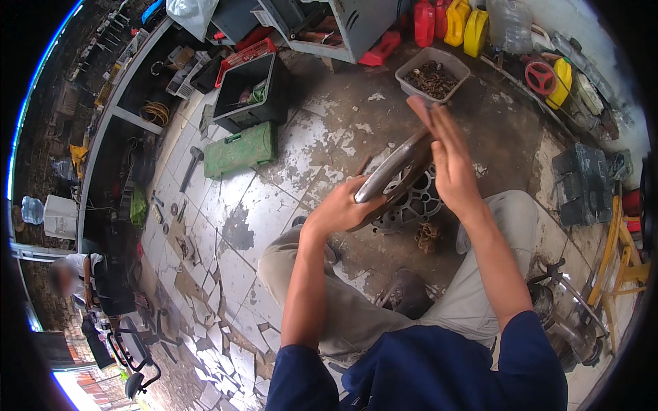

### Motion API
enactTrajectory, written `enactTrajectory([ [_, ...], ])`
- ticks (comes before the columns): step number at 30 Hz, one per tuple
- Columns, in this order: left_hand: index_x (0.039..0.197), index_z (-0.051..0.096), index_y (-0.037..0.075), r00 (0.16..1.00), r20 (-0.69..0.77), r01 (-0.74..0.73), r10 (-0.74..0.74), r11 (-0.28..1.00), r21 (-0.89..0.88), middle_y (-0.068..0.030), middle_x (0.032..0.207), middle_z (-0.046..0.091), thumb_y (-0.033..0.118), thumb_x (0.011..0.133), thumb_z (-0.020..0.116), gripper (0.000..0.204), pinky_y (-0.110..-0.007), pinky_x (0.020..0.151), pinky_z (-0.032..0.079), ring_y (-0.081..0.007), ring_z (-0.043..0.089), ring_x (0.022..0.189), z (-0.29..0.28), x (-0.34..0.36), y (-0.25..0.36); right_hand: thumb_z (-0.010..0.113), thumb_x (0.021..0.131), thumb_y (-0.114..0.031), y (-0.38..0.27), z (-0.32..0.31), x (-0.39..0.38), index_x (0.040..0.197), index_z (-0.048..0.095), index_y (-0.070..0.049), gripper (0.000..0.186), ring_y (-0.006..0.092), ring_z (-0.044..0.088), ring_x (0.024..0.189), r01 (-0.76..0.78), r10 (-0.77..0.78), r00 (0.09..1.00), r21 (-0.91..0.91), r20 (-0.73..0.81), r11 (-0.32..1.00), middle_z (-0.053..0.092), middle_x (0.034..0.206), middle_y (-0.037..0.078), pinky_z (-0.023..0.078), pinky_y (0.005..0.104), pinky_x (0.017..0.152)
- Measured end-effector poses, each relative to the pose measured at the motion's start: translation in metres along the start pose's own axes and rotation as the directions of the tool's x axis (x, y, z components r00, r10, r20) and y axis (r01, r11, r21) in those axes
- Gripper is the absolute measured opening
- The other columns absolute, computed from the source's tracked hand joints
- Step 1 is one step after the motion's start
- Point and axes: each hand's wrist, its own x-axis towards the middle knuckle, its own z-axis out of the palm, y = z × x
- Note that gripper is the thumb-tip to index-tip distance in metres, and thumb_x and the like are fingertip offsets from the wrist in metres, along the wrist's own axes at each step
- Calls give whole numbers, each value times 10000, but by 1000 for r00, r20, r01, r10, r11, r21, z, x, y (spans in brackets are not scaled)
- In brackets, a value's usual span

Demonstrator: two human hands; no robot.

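Note:
Tilted up between my knees is a round metal disc (pixel 392 166), seen nearly edge-on, with a worn shiny rim. My left hand (pixel 348 204) grips its lower left edge. Flat and stretched out, the fingers of my right hand (pixel 449 161) lie along its upper right side; whether the palm touches the disc I cannot tell. Below it, on the floor, a grey metal casting with many openings (pixel 416 207) is partly hidden by the disc and my hands. Beside that casting lies a rusty brown clump (pixel 426 236).
Ahead stands a plastic tub of small rusty parts (pixel 433 75). A green case (pixel 241 149), a black crate (pixel 250 92) and a hammer (pixel 191 168) are to the left. A dark toolbox (pixel 581 183) sits at right. Broken tiles (pixel 223 349) cover the lower left floor; another person (pixel 86 277) is far left.

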Motion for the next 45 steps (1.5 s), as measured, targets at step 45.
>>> enactTrajectory([
  [45, 1324, 599, 22, 999, 45, -4, 7, 998, -64, -174, 1219, 683, 267, 904, 743, 507, -360, 969, 481, -256, 644, 1124, 0, 7, -14, 543, 1033, -232, -11, 6, -4, 1257, 694, -78, 311, 315, 491, 1369, -31, 31, 999, -8, 24, 999, 637, 1351, 112, 293, 597, 1134],
])
